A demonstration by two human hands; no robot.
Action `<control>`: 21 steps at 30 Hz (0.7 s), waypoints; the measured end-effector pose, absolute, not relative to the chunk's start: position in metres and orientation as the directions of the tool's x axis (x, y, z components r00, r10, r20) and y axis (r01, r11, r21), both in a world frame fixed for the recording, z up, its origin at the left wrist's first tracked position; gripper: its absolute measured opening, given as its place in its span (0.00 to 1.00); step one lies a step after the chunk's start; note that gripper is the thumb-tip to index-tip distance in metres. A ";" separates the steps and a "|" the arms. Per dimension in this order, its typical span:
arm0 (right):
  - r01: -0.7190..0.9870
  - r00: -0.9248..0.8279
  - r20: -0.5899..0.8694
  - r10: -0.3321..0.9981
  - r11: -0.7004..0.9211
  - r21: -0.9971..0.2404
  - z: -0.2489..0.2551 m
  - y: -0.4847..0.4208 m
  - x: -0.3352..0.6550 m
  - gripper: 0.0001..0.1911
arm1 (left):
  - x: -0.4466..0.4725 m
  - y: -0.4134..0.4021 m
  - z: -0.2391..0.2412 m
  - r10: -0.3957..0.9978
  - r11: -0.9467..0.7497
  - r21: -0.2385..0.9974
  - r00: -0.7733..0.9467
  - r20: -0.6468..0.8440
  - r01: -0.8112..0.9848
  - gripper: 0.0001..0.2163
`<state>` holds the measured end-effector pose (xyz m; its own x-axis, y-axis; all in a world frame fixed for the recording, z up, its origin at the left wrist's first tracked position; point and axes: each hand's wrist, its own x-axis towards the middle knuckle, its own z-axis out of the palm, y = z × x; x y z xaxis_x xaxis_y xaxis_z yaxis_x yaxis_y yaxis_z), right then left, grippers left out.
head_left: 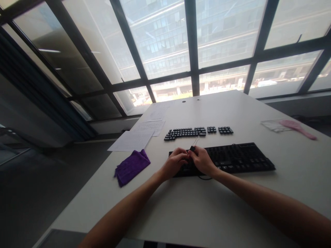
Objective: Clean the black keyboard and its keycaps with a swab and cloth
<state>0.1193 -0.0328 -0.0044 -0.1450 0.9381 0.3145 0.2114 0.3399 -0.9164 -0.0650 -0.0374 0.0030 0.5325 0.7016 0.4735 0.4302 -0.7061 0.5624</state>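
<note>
A black keyboard [240, 157] lies on the white table under both hands, several of its key positions without keycaps as far as the dim light shows. My right hand [203, 160] is closed around a keycap puller [192, 148], a small black piece with thin wire loops pointing away from me. Beside it, above the keyboard's left part, my left hand [177, 161] has its fingers bent and pinched together, tips close to the right fingers; what they hold is hidden. Beyond the keyboard, loose black keycaps [184, 133] stand in rows, grouped in blocks.
A folded purple cloth [133, 167] lies left of the keyboard. Printed paper sheets [134, 140] spread along the table's left edge. To the right are a pink brush-like item [297, 129] and a clear plastic bag [275, 125]. Large windows rise behind the table [219, 110].
</note>
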 end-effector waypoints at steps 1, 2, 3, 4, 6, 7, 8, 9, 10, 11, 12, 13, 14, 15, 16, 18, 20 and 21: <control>0.212 -0.147 0.310 0.939 0.336 -0.918 -0.004 -0.033 0.119 0.11 | -0.066 -0.035 0.003 0.704 -0.700 0.584 0.533 0.469 0.411 0.06; 0.213 -0.145 0.307 0.941 0.332 -0.919 -0.004 -0.033 0.119 0.11 | -0.067 -0.033 0.002 0.705 -0.695 0.602 0.535 0.466 0.393 0.06; 0.214 -0.142 0.304 0.942 0.329 -0.920 -0.004 -0.033 0.119 0.11 | -0.068 -0.031 0.002 0.704 -0.694 0.612 0.536 0.466 0.379 0.06; 0.211 -0.139 0.302 0.943 0.326 -0.921 -0.004 -0.033 0.119 0.11 | -0.069 -0.030 0.002 0.700 -0.697 0.613 0.538 0.470 0.372 0.06; 0.192 -0.139 0.294 0.946 0.317 -0.929 -0.005 -0.033 0.119 0.11 | -0.069 -0.029 0.003 0.684 -0.717 0.589 0.543 0.487 0.374 0.06; 0.175 -0.144 0.288 0.947 0.310 -0.934 -0.005 -0.033 0.119 0.11 | -0.068 -0.030 0.004 0.673 -0.729 0.570 0.549 0.496 0.379 0.06; 0.153 -0.154 0.281 0.947 0.304 -0.940 -0.006 -0.033 0.119 0.11 | -0.068 -0.032 0.005 0.663 -0.740 0.552 0.557 0.501 0.384 0.06; 0.127 -0.167 0.276 0.947 0.298 -0.946 -0.006 -0.032 0.119 0.11 | -0.067 -0.033 0.006 0.654 -0.749 0.538 0.565 0.503 0.388 0.06; 0.099 -0.180 0.272 0.945 0.293 -0.951 -0.006 -0.032 0.119 0.11 | -0.066 -0.035 0.007 0.647 -0.755 0.528 0.572 0.504 0.389 0.07; 0.072 -0.189 0.271 0.944 0.288 -0.955 -0.007 -0.031 0.119 0.11 | -0.065 -0.036 0.007 0.643 -0.759 0.522 0.577 0.504 0.389 0.07; 0.050 -0.194 0.270 0.943 0.284 -0.957 -0.007 -0.031 0.119 0.11 | -0.065 -0.036 0.008 0.641 -0.761 0.518 0.576 0.508 0.390 0.07; 0.033 -0.197 0.269 0.943 0.280 -0.959 -0.006 -0.031 0.120 0.12 | -0.066 -0.035 0.009 0.644 -0.760 0.516 0.565 0.516 0.395 0.07; 0.020 -0.197 0.267 0.943 0.277 -0.961 -0.006 -0.031 0.120 0.12 | -0.068 -0.032 0.009 0.652 -0.756 0.514 0.544 0.529 0.406 0.06; 0.010 -0.195 0.266 0.944 0.274 -0.962 -0.006 -0.031 0.120 0.13 | -0.071 -0.027 0.010 0.665 -0.746 0.515 0.514 0.541 0.423 0.06; 0.004 -0.193 0.266 0.944 0.272 -0.962 -0.006 -0.031 0.119 0.13 | -0.075 -0.020 0.010 0.685 -0.729 0.519 0.475 0.553 0.446 0.06; -0.003 -0.190 0.267 0.945 0.271 -0.963 -0.006 -0.031 0.118 0.14 | -0.087 -0.003 0.009 0.736 -0.673 0.538 0.387 0.556 0.508 0.05; 0.002 -0.182 0.267 0.946 0.272 -0.962 -0.007 -0.031 0.117 0.14 | -0.100 0.016 0.006 0.796 -0.590 0.561 0.301 0.526 0.580 0.05; 0.008 -0.182 0.266 0.947 0.272 -0.962 -0.007 -0.031 0.117 0.14 | -0.106 0.026 0.004 0.825 -0.541 0.570 0.261 0.501 0.619 0.05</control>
<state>0.1170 -0.0306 -0.0074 -0.1820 0.9466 0.2661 0.0082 0.2720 -0.9623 -0.1059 0.0256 0.0036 0.2606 0.8254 0.5008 0.6186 -0.5410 0.5698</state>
